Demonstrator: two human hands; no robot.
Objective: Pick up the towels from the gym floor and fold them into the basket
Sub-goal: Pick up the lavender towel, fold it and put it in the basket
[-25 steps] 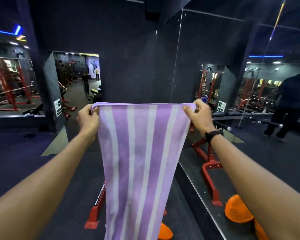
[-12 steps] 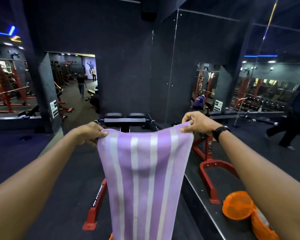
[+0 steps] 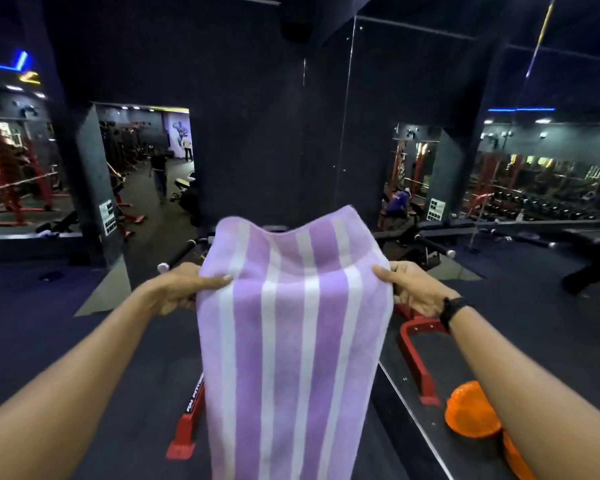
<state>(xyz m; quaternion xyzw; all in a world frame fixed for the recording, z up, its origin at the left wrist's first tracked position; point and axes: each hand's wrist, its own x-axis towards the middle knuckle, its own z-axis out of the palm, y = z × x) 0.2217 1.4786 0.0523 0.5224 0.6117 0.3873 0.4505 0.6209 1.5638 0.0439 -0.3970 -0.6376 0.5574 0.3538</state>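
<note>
A purple towel with white stripes point(image 3: 293, 341) hangs in front of me, its long part dropping out of view below. My left hand point(image 3: 184, 287) pinches its left edge and my right hand point(image 3: 413, 289), with a black watch at the wrist, pinches its right edge. The towel's top end rises above both hands and flops away from me. An orange basket point(image 3: 473, 415) shows at the lower right, mostly behind my right forearm; part of it appears to be a mirror reflection.
A red-framed gym bench point(image 3: 187, 424) stands on the dark floor behind the towel. A mirror wall point(image 3: 430, 133) runs along the right. Red machines point(image 3: 14, 188) fill the left background. A person point(image 3: 160, 171) walks in the far doorway.
Both hands have come down from head height to chest height and slid lower along the towel's side edges. The top end now stands loose above them.
</note>
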